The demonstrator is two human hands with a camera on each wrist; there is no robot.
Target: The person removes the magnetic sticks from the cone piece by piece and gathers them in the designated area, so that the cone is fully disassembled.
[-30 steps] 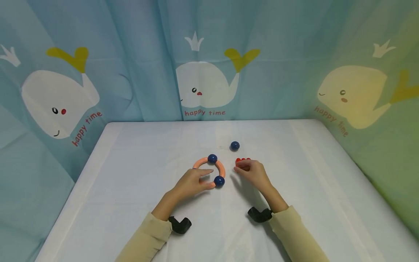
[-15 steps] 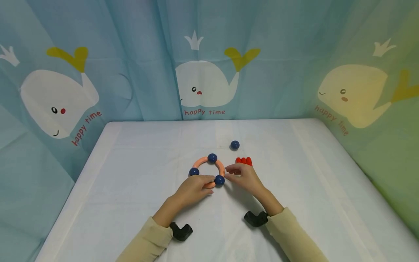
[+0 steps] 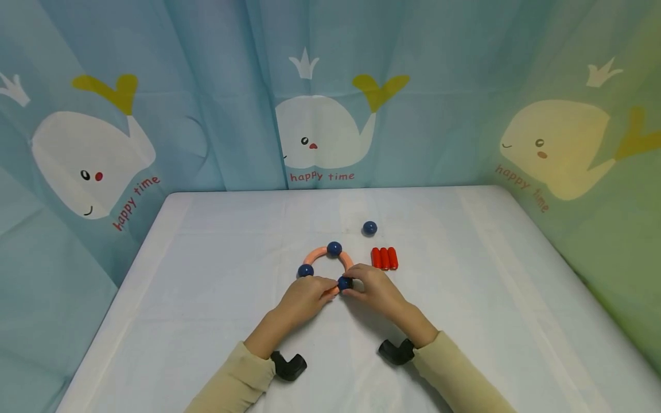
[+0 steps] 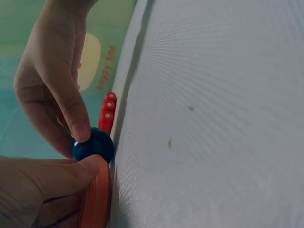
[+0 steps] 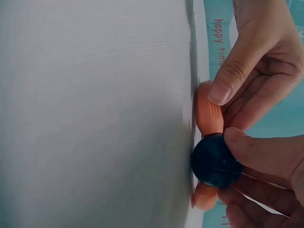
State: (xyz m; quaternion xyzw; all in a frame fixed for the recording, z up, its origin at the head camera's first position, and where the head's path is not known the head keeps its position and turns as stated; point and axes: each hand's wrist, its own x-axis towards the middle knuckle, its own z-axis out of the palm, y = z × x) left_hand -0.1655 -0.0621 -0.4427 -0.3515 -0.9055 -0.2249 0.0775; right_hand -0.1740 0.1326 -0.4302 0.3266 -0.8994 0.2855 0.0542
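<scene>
A ring of orange curved rods (image 3: 315, 254) joined by blue balls lies flat on the table. One blue ball (image 3: 334, 248) is at its far side and another blue ball (image 3: 306, 270) at its left. My left hand (image 3: 306, 298) pinches the near orange rod (image 5: 209, 114) between thumb and fingers. Right beside it, my right hand (image 3: 379, 292) grips the front-right blue ball (image 5: 216, 161) with thumb and fingers. In the right wrist view an orange rod stands on each side of that ball. Part of the ring's right side is hidden behind my right fingers.
Three red rods (image 3: 384, 258) lie side by side just beyond my right hand. A loose blue ball (image 3: 369, 228) sits farther back. Black wrist-worn pieces (image 3: 396, 351) show at both cuffs. A blue whale-print curtain (image 3: 232, 115) surrounds the white table (image 3: 217, 229).
My right hand has moved left and down from the red rods to the front-right blue ball, uncovering the rods. My left hand has shifted nearer, from the ring's inside onto the near orange rod.
</scene>
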